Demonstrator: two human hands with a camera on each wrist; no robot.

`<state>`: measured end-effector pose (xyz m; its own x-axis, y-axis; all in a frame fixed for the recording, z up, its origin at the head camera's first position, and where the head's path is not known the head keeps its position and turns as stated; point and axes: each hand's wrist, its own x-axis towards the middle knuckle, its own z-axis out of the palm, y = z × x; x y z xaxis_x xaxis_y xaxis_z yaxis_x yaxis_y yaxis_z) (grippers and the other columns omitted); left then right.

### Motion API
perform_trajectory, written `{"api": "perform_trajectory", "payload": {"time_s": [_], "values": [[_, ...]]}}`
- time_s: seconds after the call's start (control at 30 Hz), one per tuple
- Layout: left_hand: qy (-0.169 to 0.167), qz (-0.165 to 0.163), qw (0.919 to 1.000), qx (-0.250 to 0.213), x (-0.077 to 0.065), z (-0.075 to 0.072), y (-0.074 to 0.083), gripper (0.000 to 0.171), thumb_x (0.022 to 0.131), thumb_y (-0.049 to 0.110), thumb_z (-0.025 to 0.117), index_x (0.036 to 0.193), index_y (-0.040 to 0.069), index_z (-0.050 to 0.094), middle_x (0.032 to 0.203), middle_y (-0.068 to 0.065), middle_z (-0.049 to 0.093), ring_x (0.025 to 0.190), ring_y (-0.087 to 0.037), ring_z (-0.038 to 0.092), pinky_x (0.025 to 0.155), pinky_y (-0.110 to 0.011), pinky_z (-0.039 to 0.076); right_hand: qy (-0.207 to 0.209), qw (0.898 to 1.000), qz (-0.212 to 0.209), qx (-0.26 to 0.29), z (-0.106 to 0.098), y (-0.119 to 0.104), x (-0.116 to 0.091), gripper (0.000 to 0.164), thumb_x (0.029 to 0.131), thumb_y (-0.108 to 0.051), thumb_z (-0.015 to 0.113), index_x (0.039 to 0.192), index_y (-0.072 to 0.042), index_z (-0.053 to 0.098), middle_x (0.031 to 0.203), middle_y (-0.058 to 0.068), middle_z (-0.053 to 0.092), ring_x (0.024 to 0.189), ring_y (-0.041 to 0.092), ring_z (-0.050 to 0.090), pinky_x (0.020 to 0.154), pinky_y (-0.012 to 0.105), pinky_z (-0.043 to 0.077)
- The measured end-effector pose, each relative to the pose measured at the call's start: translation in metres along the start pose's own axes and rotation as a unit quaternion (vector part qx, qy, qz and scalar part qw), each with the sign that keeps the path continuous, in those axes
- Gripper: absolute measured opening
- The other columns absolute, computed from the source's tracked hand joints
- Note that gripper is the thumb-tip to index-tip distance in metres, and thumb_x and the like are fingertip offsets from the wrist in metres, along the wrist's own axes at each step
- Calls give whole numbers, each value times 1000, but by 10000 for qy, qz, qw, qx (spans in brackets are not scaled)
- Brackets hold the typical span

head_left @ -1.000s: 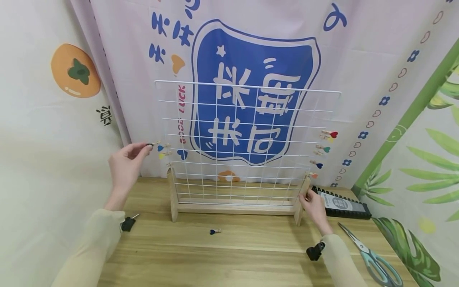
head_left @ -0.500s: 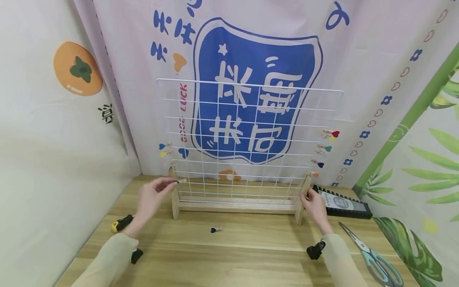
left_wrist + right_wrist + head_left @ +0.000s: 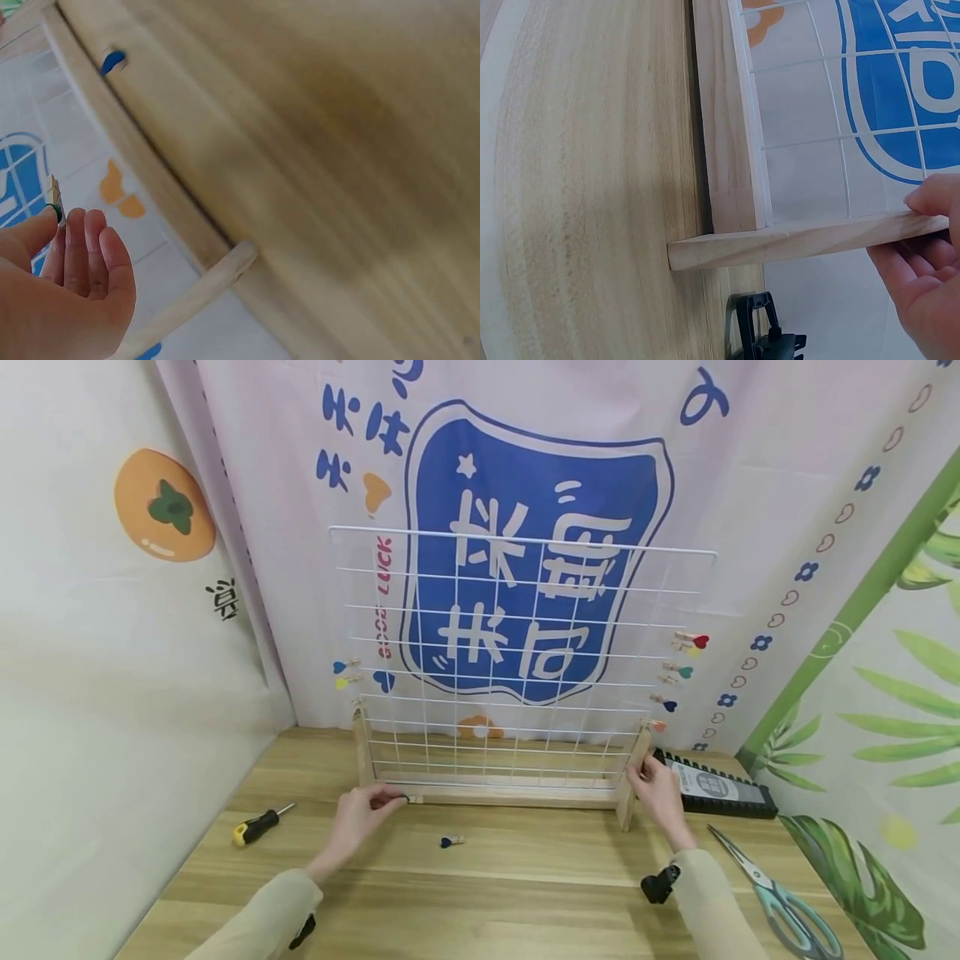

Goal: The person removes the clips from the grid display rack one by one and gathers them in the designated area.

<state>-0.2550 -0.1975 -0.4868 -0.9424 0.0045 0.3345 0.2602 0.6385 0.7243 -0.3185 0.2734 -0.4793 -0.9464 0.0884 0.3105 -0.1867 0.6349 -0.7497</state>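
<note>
A small wooden clothespin [image 3: 415, 799] is pinched between thumb and fingertips of my left hand [image 3: 364, 812], in front of the stand's bottom bar. In the left wrist view, this clothespin [image 3: 55, 192] shows a dark green decoration. My right hand [image 3: 658, 791] grips the right wooden upright [image 3: 802, 238] of the stand, with the thumb on one face and the fingers behind. White wire grid [image 3: 517, 542] stands in this frame. Another clothespin with a navy heart [image 3: 452, 842] lies on the table before the stand.
Heart clothespins hang along the grid's left edge, among them a blue one [image 3: 341, 667], and several along the right, including a red one [image 3: 700, 642]. A screwdriver [image 3: 261, 827] lies left. Scissors [image 3: 780, 889] and a black-edged case [image 3: 716, 785] lie right.
My left hand has come down and to the right from beside the grid's left edge to the bottom bar, carrying the clothespin. The right hand has stayed on the upright.
</note>
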Motion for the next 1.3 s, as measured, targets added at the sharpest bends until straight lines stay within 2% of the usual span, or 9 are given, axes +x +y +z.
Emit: {"api": "perform_trajectory", "payload": {"time_s": [0.1, 0.23, 0.3, 0.4, 0.57, 0.87, 1.13, 1.3], "values": [[-42, -8, 10000, 14, -3, 8, -2, 8, 85, 7, 76, 92, 5, 76, 83, -7, 76, 69, -7, 67, 63, -15, 55, -2, 10000, 2, -36, 0, 0, 0, 15, 99, -12, 55, 95, 2, 59, 96, 23, 69, 73, 16, 58, 55, 20, 43], [-192, -94, 9998, 53, -6, 18, -5, 6, 84, 7, 77, 87, 3, 75, 82, -7, 76, 69, -9, 66, 63, -14, 54, 16, 10000, 37, -40, 1, -1, 0, 18, 99, -12, 55, 105, 3, 63, 110, 27, 70, 95, 31, 69, 64, 20, 52], [-291, -174, 9994, 99, -8, 21, -7, 6, 83, 9, 77, 85, 3, 75, 80, -6, 76, 68, -8, 65, 63, -15, 53, 4, 10000, 35, -34, 1, -2, 0, 21, 99, -11, 54, 109, 5, 63, 114, 30, 69, 105, 38, 69, 70, 25, 57], [-510, -246, 9982, 183, -12, 25, -10, 9, 84, 11, 77, 86, 3, 74, 80, -4, 75, 68, -7, 63, 62, -14, 51, -36, 10000, 45, -3, 2, -3, -1, 24, 99, -11, 54, 114, 7, 62, 118, 31, 67, 112, 42, 66, 80, 36, 61], [-762, -5, 9968, 235, -18, 31, -15, 6, 83, 8, 76, 85, 3, 73, 79, -6, 75, 67, -8, 63, 61, -15, 52, -51, 10000, 73, -14, 2, -4, -2, 25, 99, -11, 54, 116, 6, 62, 121, 30, 67, 115, 41, 65, 87, 42, 60], [-744, 243, 9960, 440, -20, 44, -20, 5, 80, 5, 78, 82, 6, 74, 78, -5, 75, 65, -8, 65, 60, -14, 53, -63, 9999, 110, -37, 1, -3, 0, 25, 100, -12, 54, 115, 5, 62, 122, 30, 66, 117, 41, 64, 87, 41, 60], [-866, 251, 9946, 506, -23, 46, -19, 6, 78, 3, 79, 82, 5, 75, 78, -7, 76, 64, -7, 64, 59, -13, 52, -12, 10000, 74, -4, 1, -2, 1, 21, 99, -11, 55, 110, 4, 62, 119, 29, 67, 114, 39, 66, 81, 31, 59], [-898, 336, 9942, 487, -23, 47, -19, 6, 77, 2, 79, 81, 3, 75, 77, -8, 76, 63, -8, 65, 58, -12, 52, 12, 10000, 67, -33, 0, -2, 1, 19, 98, -11, 55, 106, 4, 62, 115, 28, 69, 109, 38, 68, 72, 21, 55]]}}
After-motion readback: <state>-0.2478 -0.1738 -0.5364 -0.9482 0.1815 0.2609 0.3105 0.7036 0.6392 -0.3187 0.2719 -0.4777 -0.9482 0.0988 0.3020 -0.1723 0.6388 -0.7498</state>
